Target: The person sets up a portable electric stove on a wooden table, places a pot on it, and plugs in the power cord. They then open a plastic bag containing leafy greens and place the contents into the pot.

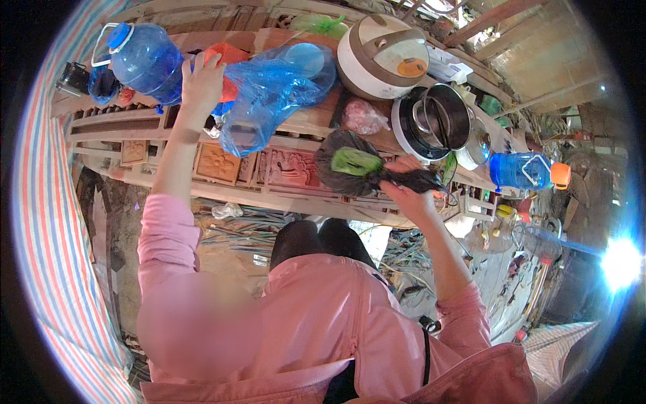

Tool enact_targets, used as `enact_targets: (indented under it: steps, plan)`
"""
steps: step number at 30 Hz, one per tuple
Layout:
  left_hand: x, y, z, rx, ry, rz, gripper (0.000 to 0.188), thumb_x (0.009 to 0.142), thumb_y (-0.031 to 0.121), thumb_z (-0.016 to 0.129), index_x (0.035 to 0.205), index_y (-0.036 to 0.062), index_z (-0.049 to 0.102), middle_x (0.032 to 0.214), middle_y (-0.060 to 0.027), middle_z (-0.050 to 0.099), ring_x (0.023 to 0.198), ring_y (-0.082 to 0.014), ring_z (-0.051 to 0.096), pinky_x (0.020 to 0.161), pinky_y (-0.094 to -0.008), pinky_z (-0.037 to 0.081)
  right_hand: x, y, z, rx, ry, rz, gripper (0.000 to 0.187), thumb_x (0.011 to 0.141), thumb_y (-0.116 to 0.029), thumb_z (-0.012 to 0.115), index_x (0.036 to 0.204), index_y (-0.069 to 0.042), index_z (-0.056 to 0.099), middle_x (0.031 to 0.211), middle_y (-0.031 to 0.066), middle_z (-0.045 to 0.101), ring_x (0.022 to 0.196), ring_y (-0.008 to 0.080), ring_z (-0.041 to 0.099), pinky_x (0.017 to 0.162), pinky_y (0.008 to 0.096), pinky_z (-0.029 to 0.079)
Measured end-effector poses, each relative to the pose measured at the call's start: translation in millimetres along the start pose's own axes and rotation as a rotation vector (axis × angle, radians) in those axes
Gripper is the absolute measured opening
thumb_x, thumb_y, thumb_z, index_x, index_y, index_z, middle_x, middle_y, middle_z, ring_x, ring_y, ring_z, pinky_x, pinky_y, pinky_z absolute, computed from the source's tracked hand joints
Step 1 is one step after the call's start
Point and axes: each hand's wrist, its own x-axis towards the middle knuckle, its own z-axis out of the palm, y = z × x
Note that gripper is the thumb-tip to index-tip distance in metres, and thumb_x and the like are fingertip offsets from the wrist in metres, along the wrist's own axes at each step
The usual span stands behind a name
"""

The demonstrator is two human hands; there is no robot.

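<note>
Far off to the left, my left hand (202,82) reaches between a blue water jug (145,62) and a crumpled orange-red plastic bag (229,64). Its fingers are spread and lie against the bag's edge, and I see nothing gripped in them. A blue plastic bag (266,94) lies just right of it. My right hand (408,188) is closed round the gathered neck of a black plastic bag (343,182). Green leafy matter (354,162) shows at that bag's side. The bag is held over the near edge of the wooden bench (269,128).
Right of the blue bag stands a white and brown rice cooker (383,57). Near it are a small bag of pinkish contents (363,115), a dark metal pot (447,116) and a second blue jug (521,171) with an orange cap. A striped sheet (50,222) hangs at the left.
</note>
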Motion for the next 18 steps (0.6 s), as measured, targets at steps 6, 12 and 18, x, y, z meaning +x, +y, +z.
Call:
enact_targets:
  steps: [6, 12, 18]
  plan:
    - [-59, 83, -29, -1.252, -0.553, -0.143, 0.043, 0.087, 0.016, 0.062, 0.129, 0.0131, 0.054, 0.125, -0.0089, 0.056, 0.113, -0.0223, 0.053, 0.088, -0.0402, 0.05, 52, 3, 28, 0.041, -0.094, 0.003, 0.031, 0.07, -0.016, 0.075, 0.097, -0.007, 0.061, 0.091, 0.0137, 0.065, 0.085, 0.0334, 0.064, 0.08, 0.0407, 0.05]
    - [-103, 115, 33, -1.237, -0.479, -0.456, 0.083, 0.08, 0.029, 0.075, 0.141, 0.0039, 0.025, 0.128, -0.0248, 0.049, 0.113, -0.0293, 0.053, 0.096, -0.0371, 0.043, 48, 14, 33, -0.025, -0.034, -0.171, 0.034, 0.068, -0.011, 0.079, 0.097, -0.007, 0.062, 0.092, 0.0107, 0.065, 0.083, 0.028, 0.065, 0.076, 0.0386, 0.051]
    - [-48, 129, 86, -1.659, 0.072, -0.588, 0.12, 0.067, 0.037, 0.087, 0.147, 0.0017, 0.003, 0.15, -0.0228, 0.022, 0.132, -0.0324, 0.035, 0.109, -0.0421, 0.031, 28, 29, 32, -0.026, -0.005, -0.041, 0.042, 0.067, -0.01, 0.079, 0.103, -0.002, 0.059, 0.098, 0.011, 0.066, 0.093, 0.0247, 0.063, 0.088, 0.0349, 0.047]
